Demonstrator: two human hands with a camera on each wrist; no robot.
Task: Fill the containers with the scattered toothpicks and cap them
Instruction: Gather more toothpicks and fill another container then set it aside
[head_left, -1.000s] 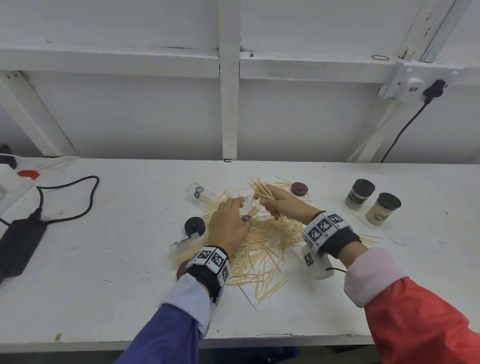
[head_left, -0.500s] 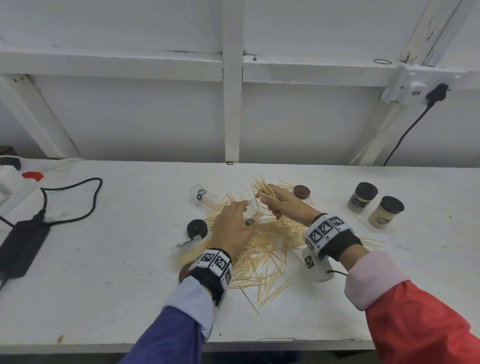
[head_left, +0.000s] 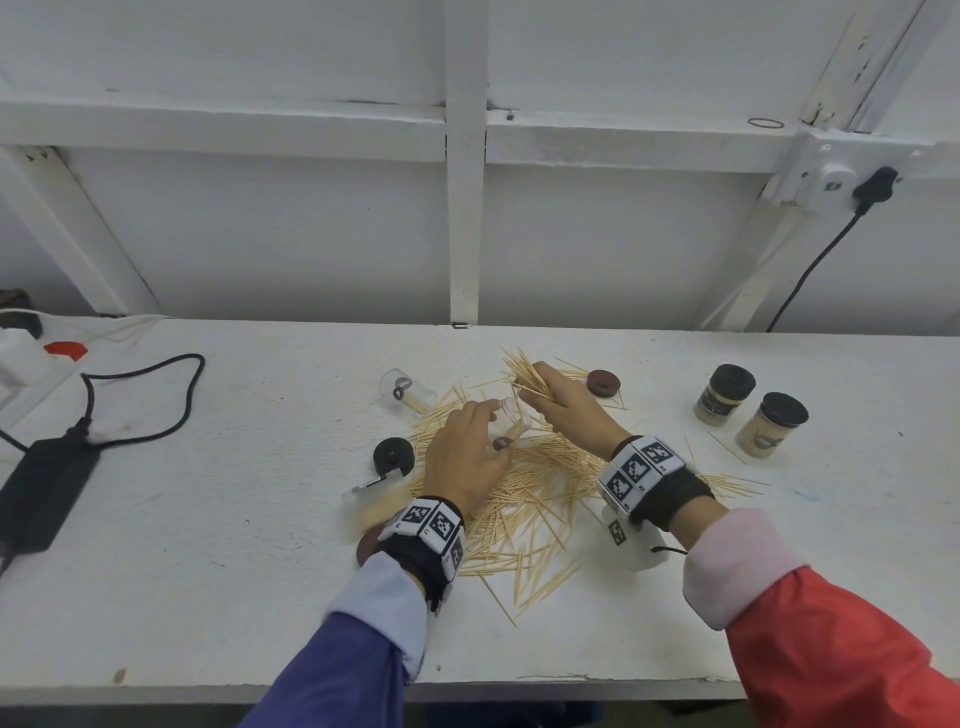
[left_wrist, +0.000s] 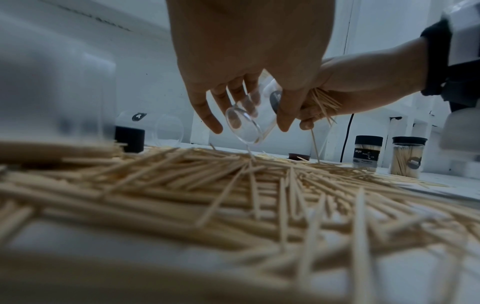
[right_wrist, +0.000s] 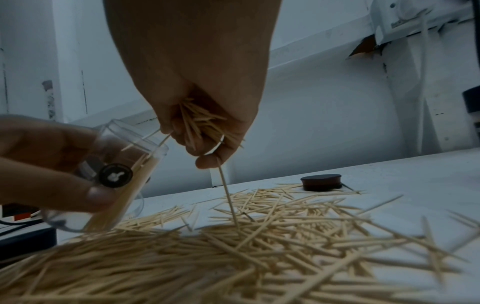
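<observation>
Jar: I see the clear jar gripped in my left hand, above the far part of the pile, tilted with its mouth toward my right hand, I judge so that sticks can slide in sideways; some already lie along its lower wall.
Right hand: my right hand pinches a bundle in curled fingers, tips just at the mouth; one stick dangles from the fist down to the pile.
Pile: loose toothpicks lie fanned across the bench under both hands, within short reach.
Done jars: two capped jars stand upright well to the right, apart from the mess, probably parked as finished.
Spare parts: a dark lid sits just beyond my right hand, a black lid left of the pile, an open jar on its side beyond it.
Hard to see: another container by my left wrist is blurred; how full the held jar is I cannot tell. The reddish disc is half hidden by my wristband.
</observation>
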